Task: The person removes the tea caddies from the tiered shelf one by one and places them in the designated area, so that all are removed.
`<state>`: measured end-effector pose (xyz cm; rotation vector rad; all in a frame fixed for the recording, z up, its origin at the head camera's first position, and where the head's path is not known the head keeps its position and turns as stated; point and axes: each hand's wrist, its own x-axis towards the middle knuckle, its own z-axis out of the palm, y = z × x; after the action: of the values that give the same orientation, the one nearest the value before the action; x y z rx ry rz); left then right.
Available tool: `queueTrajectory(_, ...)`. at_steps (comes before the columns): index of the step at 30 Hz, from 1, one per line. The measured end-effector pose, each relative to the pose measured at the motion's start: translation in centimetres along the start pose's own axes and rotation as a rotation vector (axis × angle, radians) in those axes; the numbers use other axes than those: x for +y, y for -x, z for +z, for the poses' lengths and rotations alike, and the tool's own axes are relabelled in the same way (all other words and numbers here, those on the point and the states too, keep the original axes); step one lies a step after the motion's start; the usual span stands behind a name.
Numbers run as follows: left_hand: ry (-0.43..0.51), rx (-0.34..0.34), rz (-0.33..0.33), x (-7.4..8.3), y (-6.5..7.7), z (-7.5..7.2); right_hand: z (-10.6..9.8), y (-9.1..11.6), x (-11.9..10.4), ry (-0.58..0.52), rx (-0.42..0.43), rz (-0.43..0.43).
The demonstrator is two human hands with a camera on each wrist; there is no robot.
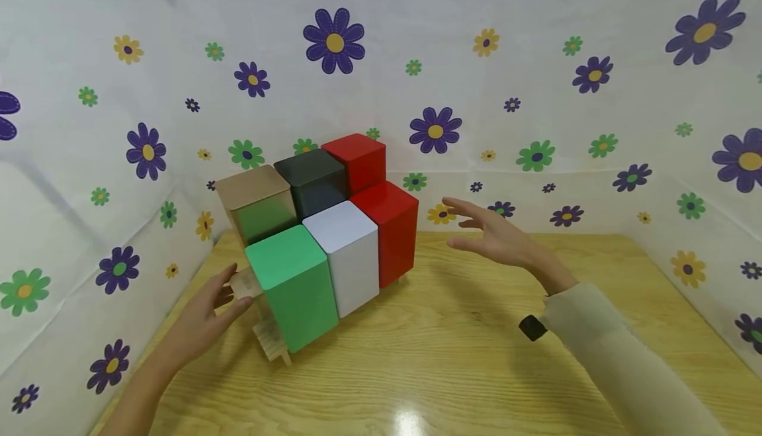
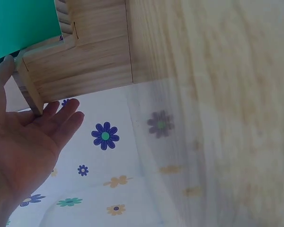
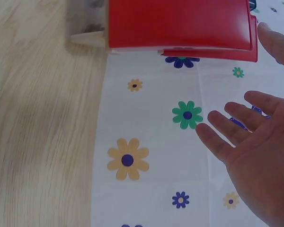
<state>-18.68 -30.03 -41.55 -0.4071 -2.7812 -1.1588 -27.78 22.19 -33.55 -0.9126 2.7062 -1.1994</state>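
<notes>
6-box rack (image 1: 270, 339) — long axis near-left to far-right.

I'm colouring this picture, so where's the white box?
In the head view, the white box sits just left of the middle, in the front row, between the green box and the front red box.

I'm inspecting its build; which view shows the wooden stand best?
The left wrist view shows the wooden stand close up, its stepped side clear though cropped. The head view shows only parts around the boxes; the right wrist view, pale slivers by a red box.
</notes>
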Motion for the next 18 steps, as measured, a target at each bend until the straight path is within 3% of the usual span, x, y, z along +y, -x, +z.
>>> queueTrajectory(6, 0.026, -0.003, -0.064, 0.1, 0.0, 0.0, 0.4, -2.4, -0.3, -0.128, -0.023, -0.042)
queueTrajectory(11, 0.067, -0.020, -0.109, 0.3, 0.0, -0.1, 0.9, -4.4, -0.7, -0.174, -0.022, -0.046)
queueTrajectory(18, 0.107, -0.032, -0.113, 0.0, -0.4, -0.1, 1.6, -6.1, -1.4, -0.211, -0.047, -0.046)
